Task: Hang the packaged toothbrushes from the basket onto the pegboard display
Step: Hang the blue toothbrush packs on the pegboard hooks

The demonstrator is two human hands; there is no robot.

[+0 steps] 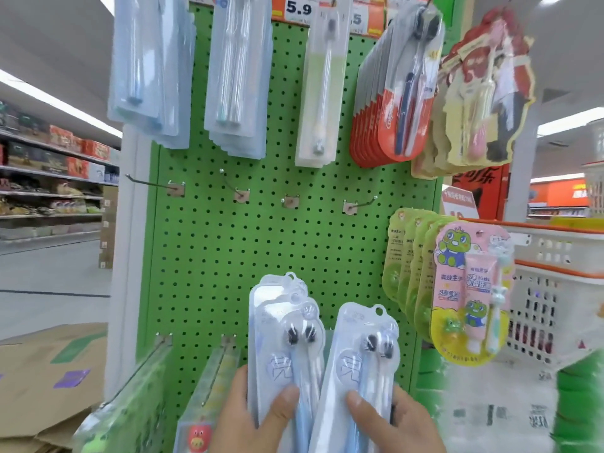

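My left hand (258, 413) grips a small stack of clear twin-toothbrush packs (281, 335), thumb across the front. My right hand (389, 423) holds one more pack of the same kind (356, 361) beside it. Both are raised upright in front of the green pegboard (261, 243). Above them a row of bare metal hooks (228, 181) juts out of the board at mid height. Other toothbrush packs hang along the top row (235, 76). The white and orange basket (552, 253) stands at the right.
Kids' toothbrush sets (470, 289) hang at the board's right edge, red-carded packs (392, 103) above them. Lower hooks at the left carry more packs (209, 387). Flattened cardboard (49, 380) lies at the lower left; a shelf aisle (55, 178) runs behind.
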